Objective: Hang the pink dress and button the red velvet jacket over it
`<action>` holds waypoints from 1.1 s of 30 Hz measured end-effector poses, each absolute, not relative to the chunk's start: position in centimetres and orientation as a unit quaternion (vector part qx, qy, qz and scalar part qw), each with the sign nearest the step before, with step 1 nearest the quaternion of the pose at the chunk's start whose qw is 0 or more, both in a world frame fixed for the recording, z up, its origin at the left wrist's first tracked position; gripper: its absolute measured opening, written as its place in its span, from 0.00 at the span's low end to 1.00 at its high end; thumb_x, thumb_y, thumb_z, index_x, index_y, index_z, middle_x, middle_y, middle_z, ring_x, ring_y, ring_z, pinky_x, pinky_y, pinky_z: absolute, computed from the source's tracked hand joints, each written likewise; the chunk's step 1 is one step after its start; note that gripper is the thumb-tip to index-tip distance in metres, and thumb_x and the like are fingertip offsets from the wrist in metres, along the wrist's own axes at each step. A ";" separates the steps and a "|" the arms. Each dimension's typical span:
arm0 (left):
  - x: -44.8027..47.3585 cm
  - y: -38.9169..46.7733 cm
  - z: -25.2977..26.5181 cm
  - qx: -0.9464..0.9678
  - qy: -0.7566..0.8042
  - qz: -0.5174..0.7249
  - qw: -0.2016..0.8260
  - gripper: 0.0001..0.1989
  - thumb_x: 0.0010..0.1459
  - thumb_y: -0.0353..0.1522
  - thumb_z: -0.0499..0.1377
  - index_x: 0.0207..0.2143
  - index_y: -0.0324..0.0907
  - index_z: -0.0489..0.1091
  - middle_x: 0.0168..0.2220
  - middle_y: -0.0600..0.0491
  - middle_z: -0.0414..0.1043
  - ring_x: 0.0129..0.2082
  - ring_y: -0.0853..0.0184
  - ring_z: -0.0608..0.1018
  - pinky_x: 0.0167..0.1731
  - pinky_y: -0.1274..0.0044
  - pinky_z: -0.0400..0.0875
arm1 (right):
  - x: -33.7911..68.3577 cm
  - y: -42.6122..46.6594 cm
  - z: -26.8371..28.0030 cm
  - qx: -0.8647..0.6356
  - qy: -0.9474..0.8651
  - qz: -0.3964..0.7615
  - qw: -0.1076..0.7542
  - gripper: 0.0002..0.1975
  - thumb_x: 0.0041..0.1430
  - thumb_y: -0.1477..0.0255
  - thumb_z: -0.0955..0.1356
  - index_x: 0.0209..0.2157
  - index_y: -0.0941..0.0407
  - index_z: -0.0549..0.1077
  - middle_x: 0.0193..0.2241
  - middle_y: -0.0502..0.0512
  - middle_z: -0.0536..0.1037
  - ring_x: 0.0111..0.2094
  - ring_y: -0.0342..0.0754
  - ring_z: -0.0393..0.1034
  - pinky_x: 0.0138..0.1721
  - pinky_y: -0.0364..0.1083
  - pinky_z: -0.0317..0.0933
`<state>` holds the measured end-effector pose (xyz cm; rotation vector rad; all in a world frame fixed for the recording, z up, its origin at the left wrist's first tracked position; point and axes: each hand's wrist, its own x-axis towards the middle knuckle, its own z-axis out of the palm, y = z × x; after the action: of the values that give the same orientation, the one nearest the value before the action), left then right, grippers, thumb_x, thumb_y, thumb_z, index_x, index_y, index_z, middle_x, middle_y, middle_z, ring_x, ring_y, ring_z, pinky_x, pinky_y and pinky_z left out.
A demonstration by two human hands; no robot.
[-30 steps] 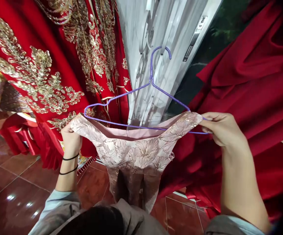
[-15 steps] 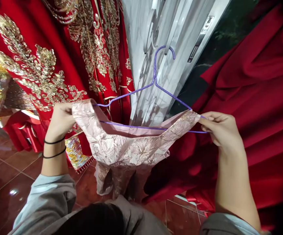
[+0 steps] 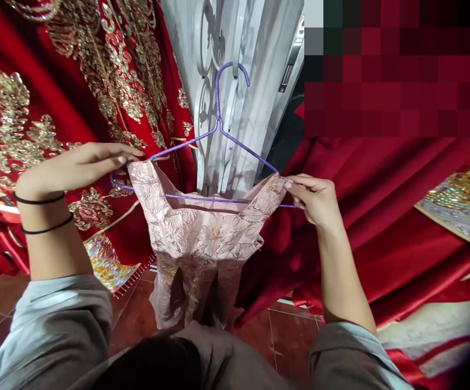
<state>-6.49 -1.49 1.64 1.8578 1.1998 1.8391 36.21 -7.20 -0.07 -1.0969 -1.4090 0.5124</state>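
A pale pink dress (image 3: 206,233) with a floral, textured bodice hangs from a purple hanger (image 3: 218,108). Both wide straps sit over the hanger's sloping arms, and its lower bar crosses the neckline. My left hand (image 3: 76,165) pinches the top edge of the left strap with its fingertips; the hanger's left end shows just below it. At the other side, my right hand (image 3: 314,197) grips the right strap at the hanger's arm between thumb and fingers. The hanger's hook points up in front of a white metal frame, and the skirt falls below the bodice.
Red gowns with gold beading (image 3: 129,81) hang at the left. Plain dark red fabric (image 3: 340,227) fills the right side. A white metal door frame (image 3: 226,32) with a latch stands behind the hanger. Reddish floor tiles (image 3: 275,336) lie below. The upper right corner is pixelated.
The left strap now lies over the hanger's arm, leaving the hanger's left end exposed. My left hand has shifted from beside the strap to its top. The view has turned right.
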 end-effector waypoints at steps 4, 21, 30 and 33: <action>-5.9 -1.9 1.4 0.709 0.409 0.550 0.167 0.22 0.60 0.37 0.58 0.43 0.21 0.71 0.38 0.47 0.75 0.37 0.70 0.78 0.40 0.65 0.76 | 36.1 -7.4 1.8 -0.463 -0.686 0.114 0.549 0.12 0.48 0.63 0.75 0.34 0.54 0.82 0.34 0.54 0.78 0.31 0.44 0.69 0.27 0.43 0.62; -4.4 -0.8 1.7 0.748 0.420 0.501 0.114 0.19 0.58 0.39 0.64 0.32 0.26 0.77 0.20 0.57 0.67 0.20 0.79 0.62 0.23 0.83 0.58 | 34.7 -4.8 1.5 -0.495 -0.707 0.105 0.494 0.18 0.57 0.57 0.69 0.39 0.56 0.81 0.27 0.51 0.75 0.29 0.44 0.67 0.32 0.44 0.60; -4.7 -2.2 -1.4 0.717 0.437 0.537 -0.083 0.20 0.63 0.40 0.58 0.47 0.33 0.76 0.43 0.46 0.78 0.40 0.67 0.76 0.44 0.74 0.69 | 31.3 -9.1 -7.5 -0.498 -0.618 -0.150 0.590 0.16 0.61 0.64 0.63 0.47 0.49 0.76 0.46 0.59 0.77 0.53 0.61 0.68 0.56 0.64 0.58; -4.5 -2.3 -4.0 0.678 0.449 0.577 -0.080 0.24 0.61 0.38 0.60 0.58 0.37 0.69 0.48 0.45 0.74 0.41 0.66 0.75 0.46 0.71 0.70 | 25.7 -11.9 -17.6 -0.464 -0.754 0.092 0.456 0.08 0.53 0.63 0.66 0.30 0.43 0.78 0.30 0.51 0.80 0.36 0.59 0.75 0.45 0.64 0.65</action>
<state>-4.55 -2.32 -4.00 2.2448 1.4877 1.9101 25.67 -11.87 -17.57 -1.1434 -1.8588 0.2275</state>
